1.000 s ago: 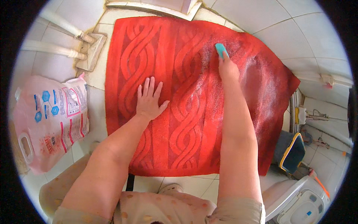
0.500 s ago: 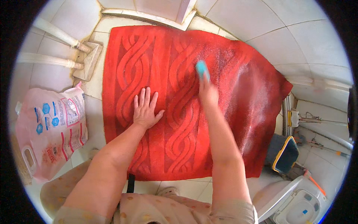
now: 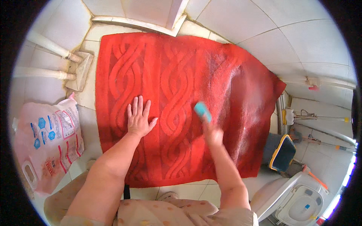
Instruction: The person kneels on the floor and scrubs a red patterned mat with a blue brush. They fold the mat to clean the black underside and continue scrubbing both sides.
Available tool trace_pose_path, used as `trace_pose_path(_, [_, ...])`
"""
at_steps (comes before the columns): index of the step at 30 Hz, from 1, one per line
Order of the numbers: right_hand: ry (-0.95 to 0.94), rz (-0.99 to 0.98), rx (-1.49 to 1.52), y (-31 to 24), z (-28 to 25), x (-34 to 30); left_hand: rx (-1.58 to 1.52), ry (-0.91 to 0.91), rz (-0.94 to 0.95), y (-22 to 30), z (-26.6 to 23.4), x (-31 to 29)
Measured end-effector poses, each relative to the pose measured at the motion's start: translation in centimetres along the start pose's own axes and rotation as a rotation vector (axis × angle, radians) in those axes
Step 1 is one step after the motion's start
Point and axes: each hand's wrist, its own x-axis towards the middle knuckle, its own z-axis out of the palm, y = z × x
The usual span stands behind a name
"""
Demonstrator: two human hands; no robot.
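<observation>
A red rug with a raised, darker-edged twisted pattern lies over the tiled floor, its right part rising in shiny, wet-looking folds. My left hand rests flat on its left half, fingers stretched out and holding nothing. Near the middle, my right hand is closed round the handle of a turquoise scrub brush, which is against or just over the pile. Motion smears the brush and this hand, so the bristles cannot be made out.
A pink-and-white handled bag stands at the left, below two white pipes. To the right are a yellow-rimmed dark dustpan, long-handled tools along the wall and a white plastic basin. Tiled walls enclose the rug's far side.
My right hand has drawn the brush toward me across the rug. My left hand stays flat in the same spot on the rug, while the whole view has shifted slightly.
</observation>
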Motion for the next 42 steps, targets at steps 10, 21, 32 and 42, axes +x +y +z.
trace_pose_path(10, [0.066, 0.136, -0.058, -1.1, -1.6, 10.6, 0.042, -0.014, -0.016, 0.4, 0.2, 0.2])
trace_pose_path(21, [0.094, 0.118, -0.07, 0.7, -1.5, 8.6, 0.075, -0.007, -0.013, 0.4, 0.0, 0.1])
trace_pose_path(32, [0.156, 0.084, 0.192, 1.7, 3.0, -10.6, 0.073, 0.007, -0.02, 0.6, 0.2, 0.0])
trace_pose_path(42, [0.244, 0.367, 0.296, 3.9, -2.3, 10.7, 0.109, -0.002, -0.002, 1.3, 0.7, 0.5])
